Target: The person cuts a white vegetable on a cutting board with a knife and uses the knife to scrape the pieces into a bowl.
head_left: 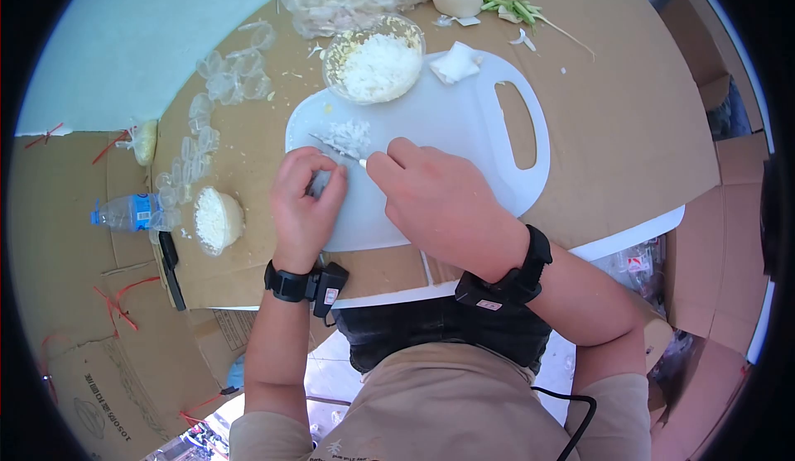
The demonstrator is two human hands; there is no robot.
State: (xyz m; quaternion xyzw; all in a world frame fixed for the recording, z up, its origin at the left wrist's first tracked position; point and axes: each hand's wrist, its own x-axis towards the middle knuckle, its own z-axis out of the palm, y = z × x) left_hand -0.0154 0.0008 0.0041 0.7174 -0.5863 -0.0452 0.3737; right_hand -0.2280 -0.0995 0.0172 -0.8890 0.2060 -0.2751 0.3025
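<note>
I note my left hand (305,200) fingers curled, pinning a pale piece on the cutting board (464,130), right hand (439,200) gripping the knife (335,145), blade pointing left across the chopped pile (352,134) just beyond.

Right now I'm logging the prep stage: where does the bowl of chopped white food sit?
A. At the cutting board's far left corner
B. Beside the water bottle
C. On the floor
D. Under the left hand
A: the glass bowl rests at the white cutting board's far left corner.

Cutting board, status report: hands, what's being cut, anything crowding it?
Left hand pinning onion piece. Right hand gripping knife. Chopped pile at blade; bowl overlaps cutting board edge.
</note>
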